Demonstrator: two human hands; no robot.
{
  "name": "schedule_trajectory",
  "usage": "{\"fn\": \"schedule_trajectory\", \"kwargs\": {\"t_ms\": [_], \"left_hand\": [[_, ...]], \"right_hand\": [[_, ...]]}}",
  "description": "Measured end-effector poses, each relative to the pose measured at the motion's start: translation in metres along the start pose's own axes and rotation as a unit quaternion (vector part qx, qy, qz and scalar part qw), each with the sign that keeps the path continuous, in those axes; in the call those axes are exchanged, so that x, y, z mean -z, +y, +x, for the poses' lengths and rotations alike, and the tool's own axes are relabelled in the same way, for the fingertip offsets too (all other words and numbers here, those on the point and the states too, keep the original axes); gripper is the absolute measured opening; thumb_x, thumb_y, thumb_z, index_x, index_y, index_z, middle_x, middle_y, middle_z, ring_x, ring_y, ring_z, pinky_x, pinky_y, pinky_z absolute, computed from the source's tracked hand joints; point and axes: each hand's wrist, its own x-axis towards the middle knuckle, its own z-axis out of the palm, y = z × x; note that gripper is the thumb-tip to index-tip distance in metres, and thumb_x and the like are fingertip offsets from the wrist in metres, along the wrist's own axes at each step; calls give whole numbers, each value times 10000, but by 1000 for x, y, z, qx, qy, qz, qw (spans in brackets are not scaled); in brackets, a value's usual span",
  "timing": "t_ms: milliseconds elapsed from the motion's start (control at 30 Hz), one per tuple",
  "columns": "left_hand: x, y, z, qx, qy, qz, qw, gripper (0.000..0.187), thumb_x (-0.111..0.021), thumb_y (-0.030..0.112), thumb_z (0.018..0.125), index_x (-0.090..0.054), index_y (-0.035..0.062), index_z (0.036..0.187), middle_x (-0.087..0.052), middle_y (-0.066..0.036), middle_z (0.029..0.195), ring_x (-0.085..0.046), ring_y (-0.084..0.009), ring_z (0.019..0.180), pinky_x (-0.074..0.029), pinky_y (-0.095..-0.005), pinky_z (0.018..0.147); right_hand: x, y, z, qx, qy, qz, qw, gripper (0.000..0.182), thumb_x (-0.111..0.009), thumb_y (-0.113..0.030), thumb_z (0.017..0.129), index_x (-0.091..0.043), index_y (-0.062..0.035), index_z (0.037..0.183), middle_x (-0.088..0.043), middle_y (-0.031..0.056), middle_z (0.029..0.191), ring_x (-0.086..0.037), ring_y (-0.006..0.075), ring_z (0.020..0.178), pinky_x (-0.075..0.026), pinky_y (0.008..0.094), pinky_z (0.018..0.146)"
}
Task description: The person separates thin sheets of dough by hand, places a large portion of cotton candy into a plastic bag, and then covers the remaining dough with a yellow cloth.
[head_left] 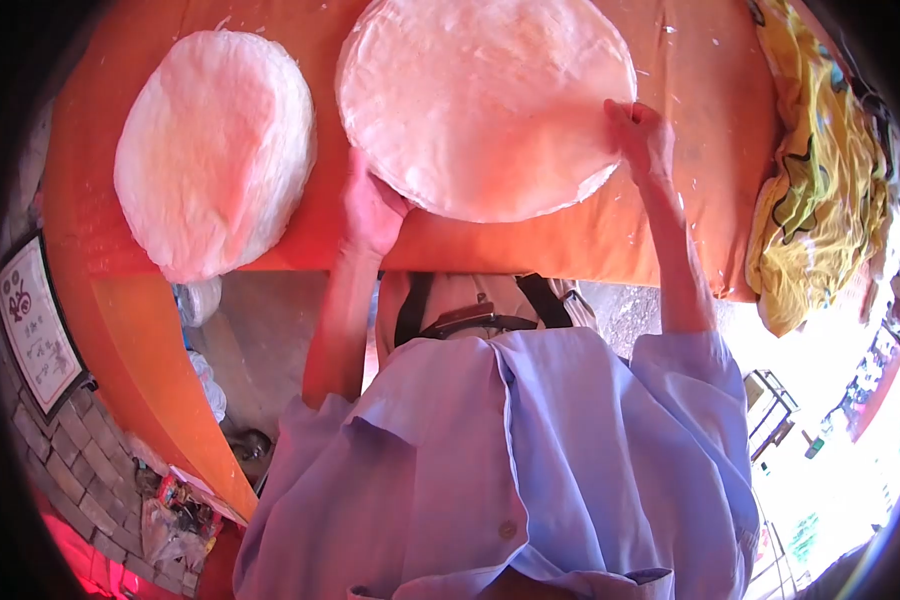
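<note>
A large round white pad [490, 100], flat and fibrous-looking, lies at the top middle with its near edge towards me. My left hand [373, 207] is at its lower left rim, thumb pointing up along the edge and the other fingers partly hidden under it. At the right rim, my right hand [643, 140] is closed, pinching the edge between thumb and bent fingers. A second round white pad [210, 150], thicker and with a layered side, sits to the left, apart from both hands.
An orange cloth [710, 150] covers the table, with small white shreds scattered on it. Crumpled yellow patterned fabric [820, 200] lies along the right edge. A framed sign [38, 325] stands at the far left, above brick paving [80, 460]. Plastic-wrapped items [175, 530] are lower left.
</note>
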Motion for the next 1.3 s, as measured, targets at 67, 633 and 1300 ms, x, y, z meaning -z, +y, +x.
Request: {"fn": "schedule_trajectory", "kwargs": {"t_ms": [67,633,1300], "left_hand": [[13,-7,2,-2,33,142,989,459,-535,253,932,-426,63,1336,-539,-94,1289,-547,-240,1157,-483,-409,933],[-63,12,3,-68,-109,-121,984,506,-424,450,964,-525,27,1223,-559,-149,1220,-543,-287,1123,-443,-463,974],[6,-5,42,-243,208,259,912,319,-613,212,896,-540,-23,1099,-576,-118,1101,-568,-194,965,-464,-347,846]], "right_hand": [[1,-2,7,37,12,-167,985,369,-715,-350,756,-641,6,822,-653,110,717,-635,239,657,-505,370,602],[-59,-135,-96,433,-120,-300,842,142,-608,-67,650,-591,-29,785,-613,200,675,-625,373,678,-497,461,613],[6,13,38,139,-103,86,981,549,-700,-371,816,-498,-38,1203,-598,40,1042,-554,136,950,-469,333,796]]}}
